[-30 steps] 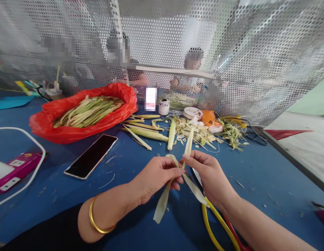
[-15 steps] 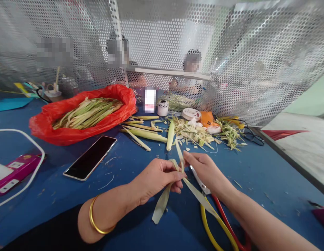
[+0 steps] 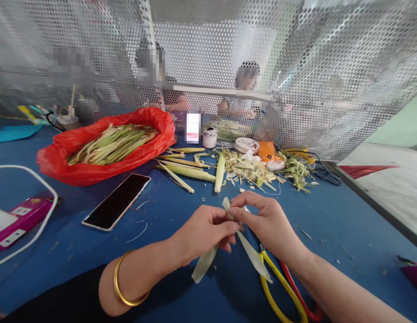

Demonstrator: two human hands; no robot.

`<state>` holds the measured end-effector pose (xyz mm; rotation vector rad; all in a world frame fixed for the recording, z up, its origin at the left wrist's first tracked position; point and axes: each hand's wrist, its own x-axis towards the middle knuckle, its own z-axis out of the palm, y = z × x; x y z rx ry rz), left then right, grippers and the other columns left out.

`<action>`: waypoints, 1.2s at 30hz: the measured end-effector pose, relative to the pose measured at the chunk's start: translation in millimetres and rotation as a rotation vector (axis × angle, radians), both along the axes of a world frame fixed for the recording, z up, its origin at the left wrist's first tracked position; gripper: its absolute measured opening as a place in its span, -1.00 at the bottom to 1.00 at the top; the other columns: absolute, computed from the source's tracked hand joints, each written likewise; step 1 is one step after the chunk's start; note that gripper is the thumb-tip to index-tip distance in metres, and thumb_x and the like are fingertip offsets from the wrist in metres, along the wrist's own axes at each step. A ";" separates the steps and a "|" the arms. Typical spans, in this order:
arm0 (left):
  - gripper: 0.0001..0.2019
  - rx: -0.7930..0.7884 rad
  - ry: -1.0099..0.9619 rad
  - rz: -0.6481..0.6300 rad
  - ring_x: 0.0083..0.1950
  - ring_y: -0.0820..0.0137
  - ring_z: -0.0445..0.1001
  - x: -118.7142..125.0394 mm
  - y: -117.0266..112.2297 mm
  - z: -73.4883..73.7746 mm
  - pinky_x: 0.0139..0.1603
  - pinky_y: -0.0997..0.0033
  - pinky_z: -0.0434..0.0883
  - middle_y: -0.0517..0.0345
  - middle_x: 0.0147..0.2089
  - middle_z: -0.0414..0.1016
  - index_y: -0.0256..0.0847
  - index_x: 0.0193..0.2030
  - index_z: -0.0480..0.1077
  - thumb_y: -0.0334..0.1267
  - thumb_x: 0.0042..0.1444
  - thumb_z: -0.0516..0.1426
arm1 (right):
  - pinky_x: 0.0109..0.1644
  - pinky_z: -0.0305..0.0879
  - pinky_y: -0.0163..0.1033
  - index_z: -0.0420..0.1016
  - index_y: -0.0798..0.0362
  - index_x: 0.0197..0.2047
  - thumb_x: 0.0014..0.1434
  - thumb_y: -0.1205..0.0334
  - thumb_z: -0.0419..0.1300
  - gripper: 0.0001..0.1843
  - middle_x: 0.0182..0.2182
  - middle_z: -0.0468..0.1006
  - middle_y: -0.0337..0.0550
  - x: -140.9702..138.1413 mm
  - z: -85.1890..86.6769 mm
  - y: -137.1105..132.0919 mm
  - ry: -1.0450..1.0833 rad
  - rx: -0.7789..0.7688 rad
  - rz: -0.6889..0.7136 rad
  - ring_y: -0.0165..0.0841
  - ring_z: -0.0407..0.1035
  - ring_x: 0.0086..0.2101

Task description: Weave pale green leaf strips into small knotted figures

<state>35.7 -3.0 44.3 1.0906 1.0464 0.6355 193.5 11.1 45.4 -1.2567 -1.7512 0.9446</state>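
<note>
Pale green strips of what looks like corn husk (image 3: 252,256) are pinched between my two hands, their ends hanging down on both sides. My left hand (image 3: 208,231), a gold bangle on its wrist, grips the strips between thumb and fingers. Just right of it, my right hand (image 3: 262,217) pinches the strip near its upper end, fingers closed and almost touching the left ones. The crossing of the strips is hidden by my fingers. Beneath my right hand lie scissors with yellow and red handles (image 3: 279,287), their blades mostly covered.
A red plastic bag (image 3: 57,172) full of husk strips stands at the back left, near a phone (image 3: 117,202). Husk pieces (image 3: 198,172), scraps (image 3: 249,169) and a thread spool (image 3: 209,138) lie ahead. A purple power strip (image 3: 23,220) is at left. People sit behind a perforated screen (image 3: 208,54).
My right hand has moved slightly left, closer to my left hand. The upright strip end now shows shorter above my fingers, and the right hanging end has drawn up.
</note>
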 end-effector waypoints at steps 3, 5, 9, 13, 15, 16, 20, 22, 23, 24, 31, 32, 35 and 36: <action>-0.78 -0.013 0.018 0.025 -0.59 0.53 0.34 1.7 -0.6 -1.4 -0.47 0.52 0.32 0.21 -0.59 0.41 -0.27 -0.52 0.42 -0.17 -0.01 0.24 | -0.30 0.27 -0.22 0.48 -0.01 -0.52 0.08 0.17 0.22 -0.82 -0.46 0.51 -0.22 -1.9 0.8 -0.8 0.003 -0.031 0.005 -0.34 0.36 -0.42; -0.79 -0.020 0.027 0.028 -0.60 0.54 0.34 2.7 -0.6 -2.9 -0.48 0.53 0.31 0.21 -0.59 0.42 -0.27 -0.53 0.43 -0.17 -0.02 0.24 | -0.28 0.26 -0.22 0.49 -0.01 -0.48 0.09 0.17 0.23 -0.86 -0.43 0.53 -0.21 -2.3 -0.4 -0.9 -0.026 -0.031 0.011 -0.33 0.37 -0.39; -0.77 -0.022 0.023 0.029 -0.61 0.54 0.34 3.6 -0.7 -5.6 -0.49 0.54 0.32 0.22 -0.60 0.41 -0.28 -0.57 0.43 -0.19 -0.03 0.25 | -0.30 0.24 -0.24 0.45 0.00 -0.48 0.08 0.19 0.24 -0.86 -0.45 0.51 -0.23 -4.2 -8.8 -2.8 -0.001 -0.043 -0.040 -0.34 0.35 -0.39; -0.78 -0.054 -0.008 0.006 -0.60 0.54 0.36 1.9 -0.4 -7.2 -0.48 0.53 0.35 0.20 -0.60 0.43 -0.29 -0.57 0.43 -0.21 -0.05 0.26 | -0.44 0.20 -0.29 0.40 0.00 -0.46 0.13 0.19 0.20 -0.85 -0.43 0.48 -0.22 -5.9 -18.0 -4.1 0.043 -0.032 -0.067 -0.36 0.34 -0.43; -0.76 -0.083 -0.042 0.005 -0.57 0.53 0.38 0.4 0.4 -8.2 -0.43 0.51 0.38 0.17 -0.57 0.47 -0.30 -0.56 0.44 -0.18 -0.04 0.27 | -0.43 0.22 -0.28 0.41 -0.01 -0.42 0.19 0.16 0.16 -0.83 -0.38 0.50 -0.19 -3.5 -17.1 -2.4 -0.005 0.034 -0.034 -0.33 0.37 -0.40; -0.76 -0.096 -0.066 0.015 -0.56 0.53 0.40 -0.4 1.1 -8.7 -0.40 0.50 0.40 0.15 -0.55 0.49 -0.31 -0.54 0.46 -0.16 -0.03 0.27 | -0.38 0.25 -0.26 0.43 -0.01 -0.39 0.22 0.15 0.13 -0.82 -0.35 0.52 -0.16 -1.0 -14.8 -0.9 -0.050 0.108 -0.032 -0.30 0.39 -0.35; -0.75 -0.104 -0.158 0.124 -0.48 0.50 0.47 -3.6 5.4 -7.9 -0.30 0.47 0.43 0.11 -0.46 0.55 -0.32 -0.35 0.54 -0.12 0.03 0.26 | -0.10 0.21 -0.14 0.45 -0.01 -0.34 0.28 0.12 0.09 -0.79 -0.33 0.55 -0.12 14.8 0.1 7.1 -0.273 0.442 -0.131 -0.23 0.40 -0.25; -0.78 -0.078 -0.176 0.188 -0.48 0.52 0.47 -4.7 7.2 -5.9 -0.30 0.50 0.42 0.12 -0.45 0.55 -0.32 -0.30 0.55 -0.16 0.04 0.26 | -0.18 0.20 -0.17 0.45 -0.01 -0.40 0.29 0.07 0.08 -0.71 -0.42 0.53 -0.16 21.5 4.1 10.5 -0.340 0.408 -0.144 -0.27 0.38 -0.34; -0.80 -0.057 -0.180 0.219 -0.49 0.53 0.46 -5.0 7.6 -4.8 -0.31 0.51 0.42 0.13 -0.45 0.55 -0.32 -0.32 0.54 -0.18 0.04 0.26 | -0.24 0.19 -0.19 0.45 -0.01 -0.44 0.29 0.03 0.07 -0.67 -0.46 0.52 -0.17 23.3 4.4 11.7 -0.358 0.343 -0.125 -0.29 0.35 -0.39; -0.81 -0.035 -0.180 0.243 -0.50 0.54 0.44 -5.1 7.8 -3.9 -0.33 0.53 0.40 0.14 -0.47 0.54 -0.32 -0.33 0.54 -0.20 0.04 0.26 | -0.30 0.18 -0.21 0.46 0.00 -0.46 0.28 -0.01 0.07 -0.63 -0.49 0.50 -0.19 24.1 3.7 12.5 -0.361 0.268 -0.095 -0.31 0.33 -0.43; -0.76 -0.021 -0.111 0.142 -0.59 0.54 0.38 -2.4 2.7 -2.9 -0.47 0.53 0.35 0.15 -0.52 0.49 -0.31 -0.42 0.48 -0.12 0.04 0.23 | -0.17 0.23 -0.15 0.48 0.02 -0.39 0.24 0.04 0.13 -0.72 -0.35 0.52 -0.11 15.9 1.6 6.9 -0.305 0.457 -0.185 -0.24 0.39 -0.29; -0.74 -0.007 -0.082 0.110 -0.60 0.54 0.37 -1.8 1.3 -2.9 -0.49 0.53 0.34 0.15 -0.54 0.48 -0.30 -0.45 0.47 -0.11 0.04 0.22 | -0.11 0.23 -0.10 0.50 0.02 -0.37 0.22 0.06 0.15 -0.75 -0.31 0.53 -0.09 14.9 2.5 5.9 -0.342 0.516 -0.168 -0.22 0.39 -0.25; -0.74 0.104 0.052 0.008 -0.61 0.52 0.36 0.2 -3.6 -4.0 -0.52 0.52 0.32 0.18 -0.57 0.45 -0.27 -0.51 0.45 -0.11 0.04 0.20 | -0.13 0.26 -0.08 0.52 0.02 -0.48 0.22 0.06 0.15 -0.69 -0.39 0.53 -0.12 11.1 1.9 4.0 -0.401 0.390 0.041 -0.23 0.41 -0.30; -0.74 0.146 0.103 -0.025 -0.61 0.51 0.36 0.8 -5.1 -5.0 -0.52 0.51 0.32 0.18 -0.58 0.44 -0.27 -0.52 0.44 -0.11 0.04 0.19 | -0.20 0.29 -0.12 0.50 0.02 -0.53 0.23 0.05 0.14 -0.64 -0.46 0.51 -0.14 9.3 0.7 3.5 -0.365 0.262 0.133 -0.27 0.40 -0.36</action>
